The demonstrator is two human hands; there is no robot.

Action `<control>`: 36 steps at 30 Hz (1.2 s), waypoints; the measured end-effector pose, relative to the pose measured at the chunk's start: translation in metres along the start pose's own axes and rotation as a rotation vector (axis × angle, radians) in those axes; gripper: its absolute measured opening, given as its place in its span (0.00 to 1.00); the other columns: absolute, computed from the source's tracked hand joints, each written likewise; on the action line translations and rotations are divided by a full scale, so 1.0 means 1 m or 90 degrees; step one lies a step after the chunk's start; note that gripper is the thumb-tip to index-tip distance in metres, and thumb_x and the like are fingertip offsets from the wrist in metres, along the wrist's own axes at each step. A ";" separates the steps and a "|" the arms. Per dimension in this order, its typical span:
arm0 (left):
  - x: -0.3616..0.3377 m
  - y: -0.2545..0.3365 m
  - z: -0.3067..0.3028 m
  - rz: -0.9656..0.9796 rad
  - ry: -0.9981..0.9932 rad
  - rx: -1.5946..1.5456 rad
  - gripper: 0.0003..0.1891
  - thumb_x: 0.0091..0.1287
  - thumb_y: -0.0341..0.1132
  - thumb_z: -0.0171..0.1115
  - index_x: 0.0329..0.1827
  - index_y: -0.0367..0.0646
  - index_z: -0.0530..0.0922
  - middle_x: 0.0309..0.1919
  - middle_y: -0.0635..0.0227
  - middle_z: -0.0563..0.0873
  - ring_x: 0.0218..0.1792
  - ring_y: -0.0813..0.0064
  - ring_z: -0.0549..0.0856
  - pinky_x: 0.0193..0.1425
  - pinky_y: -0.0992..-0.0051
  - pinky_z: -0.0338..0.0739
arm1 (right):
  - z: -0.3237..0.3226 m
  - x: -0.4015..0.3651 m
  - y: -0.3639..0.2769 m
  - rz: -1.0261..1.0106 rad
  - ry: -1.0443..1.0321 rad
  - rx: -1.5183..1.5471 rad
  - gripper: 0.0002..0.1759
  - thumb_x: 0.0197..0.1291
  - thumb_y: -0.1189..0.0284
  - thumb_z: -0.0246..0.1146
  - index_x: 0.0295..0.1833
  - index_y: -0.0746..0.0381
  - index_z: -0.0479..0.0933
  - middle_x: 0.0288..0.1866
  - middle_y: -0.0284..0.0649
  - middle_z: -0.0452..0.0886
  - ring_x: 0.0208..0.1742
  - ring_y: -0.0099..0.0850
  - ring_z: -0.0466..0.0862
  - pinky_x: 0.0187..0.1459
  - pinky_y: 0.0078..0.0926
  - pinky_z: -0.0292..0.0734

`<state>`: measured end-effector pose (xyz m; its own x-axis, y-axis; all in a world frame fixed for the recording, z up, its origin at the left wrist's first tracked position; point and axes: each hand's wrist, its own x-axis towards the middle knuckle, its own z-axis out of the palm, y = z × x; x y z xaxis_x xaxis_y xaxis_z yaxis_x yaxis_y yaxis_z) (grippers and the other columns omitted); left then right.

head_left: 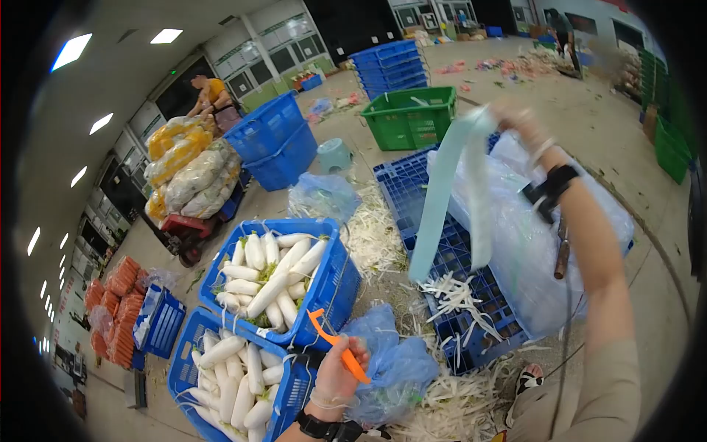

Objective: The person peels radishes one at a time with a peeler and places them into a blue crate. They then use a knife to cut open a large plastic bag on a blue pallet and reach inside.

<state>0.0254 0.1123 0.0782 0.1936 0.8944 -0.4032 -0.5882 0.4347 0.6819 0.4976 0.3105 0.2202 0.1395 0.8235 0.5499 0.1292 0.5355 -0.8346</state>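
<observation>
My left hand [336, 377] is closed around an orange peeler [349, 359], low in the middle of the view and beside the crates of radishes. Raised at the upper right, my right hand [519, 127] grips a long pale blue strip [437, 195]. The strip hangs in two lengths over the blue pallet [407, 193], and motion blurs both it and the fingers. White radishes [283, 283] fill one blue crate [335, 283], and more radishes [239, 383] lie in a second blue crate [182, 366] nearer to me.
Clear plastic wrapping [508, 243] bulges over the pallet, with a brown-handled tool [562, 254] on it. Peelings [460, 398] litter the floor near a blue bag [394, 361]. Behind stand a green crate [409, 121] and a person [213, 96] beside loaded sacks [195, 177].
</observation>
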 end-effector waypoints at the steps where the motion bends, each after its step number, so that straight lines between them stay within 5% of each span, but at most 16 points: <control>1: 0.011 -0.002 0.001 -0.027 -0.014 0.024 0.10 0.68 0.42 0.55 0.37 0.44 0.74 0.30 0.68 0.75 0.32 0.71 0.75 0.35 0.74 0.70 | -0.045 0.016 0.005 -0.010 0.057 0.026 0.16 0.59 0.59 0.63 0.42 0.61 0.80 0.36 0.33 0.81 0.37 0.22 0.81 0.39 0.21 0.77; 4: 0.037 -0.014 0.005 -0.057 0.009 0.070 0.10 0.67 0.41 0.56 0.36 0.44 0.75 0.29 0.70 0.76 0.30 0.73 0.76 0.31 0.74 0.72 | -0.178 -0.020 -0.002 -0.098 0.150 -0.116 0.19 0.58 0.56 0.64 0.44 0.61 0.79 0.40 0.35 0.81 0.40 0.23 0.80 0.42 0.22 0.76; 7: 0.051 -0.034 0.009 -0.107 0.009 0.086 0.08 0.67 0.41 0.55 0.37 0.46 0.74 0.28 0.71 0.75 0.30 0.73 0.75 0.32 0.75 0.69 | -0.245 -0.076 -0.006 -0.251 0.313 -0.120 0.15 0.62 0.60 0.59 0.48 0.59 0.78 0.43 0.34 0.80 0.43 0.23 0.79 0.47 0.23 0.74; 9: 0.053 -0.044 0.014 -0.112 -0.008 0.105 0.08 0.67 0.41 0.55 0.37 0.46 0.74 0.28 0.70 0.76 0.30 0.73 0.75 0.32 0.74 0.70 | -0.292 -0.121 0.020 -0.107 0.553 -0.045 0.17 0.61 0.57 0.59 0.44 0.59 0.79 0.41 0.33 0.80 0.40 0.24 0.78 0.45 0.21 0.73; 11: 0.058 -0.054 0.008 -0.113 0.025 0.159 0.10 0.66 0.44 0.56 0.36 0.48 0.73 0.28 0.71 0.74 0.28 0.72 0.76 0.28 0.72 0.70 | -0.364 -0.175 0.078 0.084 0.645 -0.153 0.19 0.60 0.54 0.59 0.42 0.59 0.79 0.39 0.32 0.80 0.39 0.24 0.78 0.43 0.21 0.72; 12: 0.061 -0.056 0.000 -0.137 0.007 0.127 0.09 0.66 0.43 0.55 0.36 0.47 0.73 0.27 0.71 0.74 0.28 0.72 0.75 0.29 0.71 0.70 | -0.360 -0.198 0.095 0.078 0.669 -0.131 0.22 0.58 0.50 0.59 0.39 0.59 0.80 0.34 0.33 0.80 0.36 0.24 0.78 0.40 0.21 0.73; 13: 0.060 -0.057 0.001 -0.135 -0.005 0.123 0.09 0.66 0.43 0.55 0.36 0.47 0.73 0.27 0.71 0.74 0.28 0.72 0.75 0.29 0.71 0.70 | -0.367 -0.221 0.113 0.153 0.698 -0.293 0.27 0.58 0.47 0.54 0.27 0.61 0.79 0.24 0.36 0.78 0.24 0.28 0.76 0.28 0.26 0.70; 14: 0.055 -0.054 0.004 -0.153 -0.027 0.111 0.08 0.65 0.42 0.58 0.37 0.47 0.74 0.28 0.70 0.76 0.31 0.73 0.76 0.34 0.73 0.71 | -0.383 -0.243 0.139 0.217 0.690 -0.310 0.27 0.57 0.48 0.55 0.28 0.62 0.79 0.24 0.37 0.78 0.23 0.27 0.76 0.25 0.27 0.70; 17: 0.041 -0.050 0.042 -0.116 -0.017 0.141 0.08 0.65 0.41 0.61 0.33 0.49 0.74 0.28 0.73 0.77 0.30 0.76 0.74 0.34 0.77 0.67 | -0.406 -0.279 0.185 0.213 0.713 -0.180 0.22 0.58 0.53 0.54 0.31 0.63 0.78 0.26 0.40 0.79 0.22 0.28 0.77 0.23 0.28 0.72; 21: 0.043 -0.057 0.042 -0.117 -0.032 0.144 0.08 0.65 0.41 0.61 0.34 0.49 0.75 0.28 0.73 0.77 0.31 0.76 0.74 0.36 0.77 0.68 | -0.390 -0.263 0.138 0.261 0.859 -0.183 0.22 0.57 0.57 0.55 0.36 0.67 0.78 0.29 0.42 0.80 0.23 0.31 0.78 0.24 0.29 0.73; 24: 0.044 -0.057 0.041 -0.140 -0.085 0.123 0.08 0.65 0.41 0.61 0.34 0.49 0.75 0.29 0.73 0.77 0.31 0.76 0.74 0.36 0.76 0.68 | -0.405 -0.247 0.110 0.368 0.776 -0.237 0.20 0.55 0.58 0.56 0.38 0.66 0.79 0.30 0.42 0.80 0.23 0.31 0.79 0.25 0.28 0.74; 25: 0.045 -0.057 0.036 -0.165 -0.151 0.095 0.08 0.65 0.41 0.61 0.35 0.50 0.75 0.29 0.74 0.78 0.32 0.76 0.75 0.37 0.76 0.67 | -0.401 -0.236 0.099 0.331 0.685 -0.328 0.18 0.56 0.60 0.57 0.38 0.66 0.78 0.29 0.43 0.80 0.24 0.31 0.79 0.27 0.28 0.75; 27: 0.061 -0.065 0.019 -0.158 -0.088 0.128 0.10 0.66 0.43 0.56 0.36 0.46 0.72 0.26 0.70 0.74 0.28 0.71 0.75 0.31 0.71 0.71 | -0.392 -0.204 0.074 0.263 0.419 -0.598 0.14 0.58 0.64 0.59 0.37 0.65 0.78 0.27 0.41 0.79 0.25 0.30 0.80 0.29 0.27 0.75; 29: 0.033 -0.068 0.043 -0.086 -0.061 0.129 0.10 0.66 0.43 0.56 0.35 0.46 0.72 0.26 0.70 0.75 0.28 0.71 0.75 0.32 0.72 0.71 | -0.346 -0.172 0.037 0.196 0.285 -0.494 0.11 0.58 0.65 0.61 0.38 0.63 0.77 0.27 0.36 0.80 0.27 0.26 0.80 0.29 0.24 0.76; 30: 0.025 -0.068 0.045 -0.092 -0.047 0.117 0.10 0.66 0.42 0.57 0.36 0.46 0.73 0.26 0.70 0.75 0.29 0.72 0.76 0.33 0.73 0.71 | -0.309 -0.153 0.006 0.175 0.324 -0.228 0.11 0.58 0.65 0.62 0.38 0.62 0.77 0.28 0.33 0.80 0.28 0.24 0.80 0.29 0.21 0.76; 36: -0.022 -0.048 0.073 0.186 -0.016 0.190 0.11 0.65 0.37 0.62 0.45 0.42 0.74 0.25 0.75 0.74 0.24 0.83 0.73 0.29 0.83 0.68 | -0.069 -0.132 -0.134 0.131 0.055 -0.014 0.12 0.57 0.65 0.64 0.40 0.63 0.77 0.32 0.33 0.80 0.30 0.19 0.80 0.34 0.15 0.76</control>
<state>0.1062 0.0795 0.0992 0.0733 0.9854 -0.1537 -0.3693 0.1700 0.9137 0.5301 0.1171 0.2623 0.2492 0.8950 0.3701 0.1111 0.3532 -0.9289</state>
